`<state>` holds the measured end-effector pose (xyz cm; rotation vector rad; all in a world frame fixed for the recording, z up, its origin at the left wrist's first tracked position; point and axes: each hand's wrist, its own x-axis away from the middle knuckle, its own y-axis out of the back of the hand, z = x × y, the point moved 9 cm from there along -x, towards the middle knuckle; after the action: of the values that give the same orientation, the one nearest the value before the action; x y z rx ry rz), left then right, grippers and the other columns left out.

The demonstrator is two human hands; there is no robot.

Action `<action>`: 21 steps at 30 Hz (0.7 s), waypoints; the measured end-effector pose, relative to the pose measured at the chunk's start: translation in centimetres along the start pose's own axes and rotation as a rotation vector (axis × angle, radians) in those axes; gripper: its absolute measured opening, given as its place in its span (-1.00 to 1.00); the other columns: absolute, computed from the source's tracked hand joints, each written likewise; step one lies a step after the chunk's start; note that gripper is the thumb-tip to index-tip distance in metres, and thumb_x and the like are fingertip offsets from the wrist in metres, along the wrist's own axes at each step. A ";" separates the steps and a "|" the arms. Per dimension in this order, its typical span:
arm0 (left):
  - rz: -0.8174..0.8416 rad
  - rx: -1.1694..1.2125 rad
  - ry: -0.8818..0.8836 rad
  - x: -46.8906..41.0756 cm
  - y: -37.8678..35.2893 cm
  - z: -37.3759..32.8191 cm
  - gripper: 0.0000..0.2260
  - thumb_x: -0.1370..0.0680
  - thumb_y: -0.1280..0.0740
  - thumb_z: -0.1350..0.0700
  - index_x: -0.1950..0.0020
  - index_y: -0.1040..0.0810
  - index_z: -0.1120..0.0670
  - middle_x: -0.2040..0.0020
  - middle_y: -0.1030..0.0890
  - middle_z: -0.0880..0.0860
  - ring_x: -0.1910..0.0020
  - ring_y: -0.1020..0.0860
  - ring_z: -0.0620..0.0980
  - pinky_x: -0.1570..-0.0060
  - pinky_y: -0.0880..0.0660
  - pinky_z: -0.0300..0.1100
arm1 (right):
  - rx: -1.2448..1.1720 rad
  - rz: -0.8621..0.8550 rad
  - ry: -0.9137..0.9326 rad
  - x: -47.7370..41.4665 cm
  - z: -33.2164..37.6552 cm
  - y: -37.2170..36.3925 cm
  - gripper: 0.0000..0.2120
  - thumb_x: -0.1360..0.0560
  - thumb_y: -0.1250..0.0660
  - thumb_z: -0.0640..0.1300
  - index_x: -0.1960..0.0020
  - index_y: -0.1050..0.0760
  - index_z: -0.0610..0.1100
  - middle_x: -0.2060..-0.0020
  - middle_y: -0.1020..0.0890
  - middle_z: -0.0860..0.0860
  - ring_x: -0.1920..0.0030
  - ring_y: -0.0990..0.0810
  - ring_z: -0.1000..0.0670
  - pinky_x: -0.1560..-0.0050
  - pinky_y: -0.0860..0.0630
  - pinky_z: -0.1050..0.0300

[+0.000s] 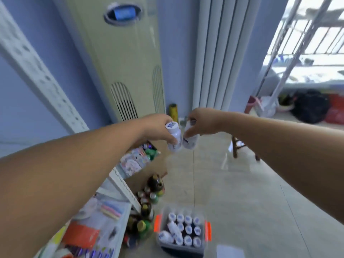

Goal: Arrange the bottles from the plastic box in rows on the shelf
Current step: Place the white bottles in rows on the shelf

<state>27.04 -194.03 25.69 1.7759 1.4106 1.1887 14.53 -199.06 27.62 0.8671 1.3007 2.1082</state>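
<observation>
Two bare forearms, no sleeves anywhere along the visible length. No watch, bracelet or glove at either wrist. Left hand (158, 127) and right hand (202, 121) both bare, no rings visible on the fingers (188, 134); finer detail lost to blur.

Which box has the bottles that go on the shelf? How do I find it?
Look down at the pale tiled floor, just right of the white shelf and the huddle of dark and green drinks. The clear plastic box sits there, full of white-capped bottles. Only it has bright orange latches on its sides.
</observation>
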 end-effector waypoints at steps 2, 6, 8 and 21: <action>-0.071 -0.064 0.007 2.2 5.4 -1.1 -0.68 -0.30 -0.58 -0.13 0.24 -0.52 0.00 0.36 -0.53 -0.11 0.35 -0.49 -0.06 0.34 -0.33 -0.18 | 0.004 -0.008 0.044 0.7 2.9 4.3 -0.63 -0.32 -0.53 0.17 0.12 -0.58 -0.11 0.26 -0.69 -0.03 0.34 -0.64 0.02 0.43 -0.41 0.25; -0.171 -0.132 0.019 8.3 12.9 -2.8 -0.60 -0.34 -0.55 -0.17 0.22 -0.42 0.05 0.30 -0.37 0.00 0.32 -0.35 0.00 0.28 -0.26 -0.12 | 0.024 -0.022 0.163 2.3 9.2 10.9 -0.63 -0.40 -0.49 0.16 0.08 -0.61 -0.15 0.21 -0.73 -0.03 0.29 -0.73 0.04 0.37 -0.56 0.28; -0.194 -0.148 0.064 11.9 14.9 -3.1 -0.60 -0.35 -0.53 -0.15 0.28 -0.36 0.02 0.32 -0.37 -0.04 0.33 -0.34 -0.02 0.30 -0.26 -0.14 | 0.032 -0.029 0.236 3.1 12.3 13.0 -0.68 -0.42 -0.48 0.15 0.13 -0.60 -0.12 0.21 -0.73 -0.01 0.29 -0.74 0.04 0.34 -0.59 0.27; -0.472 -0.040 0.704 43.0 13.7 0.4 -0.59 -0.27 -0.51 -0.22 0.11 -0.58 0.05 0.25 -0.61 -0.18 0.32 -0.56 -0.17 0.29 -0.44 -0.28 | 0.265 0.025 0.796 12.6 35.3 10.7 -0.62 -0.41 -0.44 0.19 0.22 -0.59 -0.15 0.30 -0.73 -0.03 0.35 -0.74 -0.01 0.27 -0.58 0.17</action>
<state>35.52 -156.69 49.56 0.9174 2.0245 1.6165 31.32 -174.10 52.43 0.0949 1.9889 2.4355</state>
